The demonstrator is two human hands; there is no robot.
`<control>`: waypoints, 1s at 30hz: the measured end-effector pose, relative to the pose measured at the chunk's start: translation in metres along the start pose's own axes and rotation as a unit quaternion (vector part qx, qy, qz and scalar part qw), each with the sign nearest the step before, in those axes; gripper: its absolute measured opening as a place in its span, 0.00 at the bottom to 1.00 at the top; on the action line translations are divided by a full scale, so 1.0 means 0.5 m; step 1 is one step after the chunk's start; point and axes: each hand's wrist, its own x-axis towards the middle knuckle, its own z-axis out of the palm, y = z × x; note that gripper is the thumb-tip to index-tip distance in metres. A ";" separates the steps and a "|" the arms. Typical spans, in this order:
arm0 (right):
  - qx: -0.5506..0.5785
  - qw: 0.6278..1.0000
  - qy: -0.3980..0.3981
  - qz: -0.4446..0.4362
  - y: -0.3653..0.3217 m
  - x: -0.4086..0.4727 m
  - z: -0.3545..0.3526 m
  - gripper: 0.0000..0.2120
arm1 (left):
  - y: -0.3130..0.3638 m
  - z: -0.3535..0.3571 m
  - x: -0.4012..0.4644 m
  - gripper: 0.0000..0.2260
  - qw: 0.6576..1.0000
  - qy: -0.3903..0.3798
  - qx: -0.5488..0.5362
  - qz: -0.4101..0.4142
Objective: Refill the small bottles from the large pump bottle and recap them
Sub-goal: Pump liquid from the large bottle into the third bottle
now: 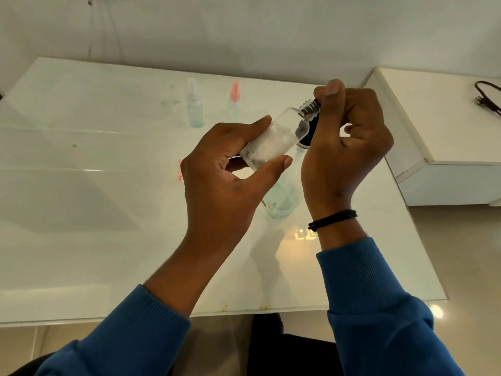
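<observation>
- Left hand gripping small clear bottle, tilted above the table.
- Right hand pinching dark cap at its threaded neck.
- Large bottle standing beneath.

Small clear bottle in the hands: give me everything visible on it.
The small clear bottle looks like transparent plastic, round-bodied with a threaded neck that is bare. White, foamy-looking contents cling inside. It is held above the table, tilted, neck up and to the right. The left hand grips its body between thumb and fingers. The right hand pinches a dark cap beside the neck.
</observation>
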 end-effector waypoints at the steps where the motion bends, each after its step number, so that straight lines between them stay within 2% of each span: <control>1: -0.004 1.000 -0.001 0.000 -0.001 0.003 -0.001 0.13 | 0.000 0.000 0.000 0.22 1.000 0.001 -0.001 -0.001; 30: -0.011 1.000 0.007 0.005 -0.002 0.001 -0.002 0.13 | 0.003 0.001 -0.001 0.22 1.000 0.001 0.000 0.001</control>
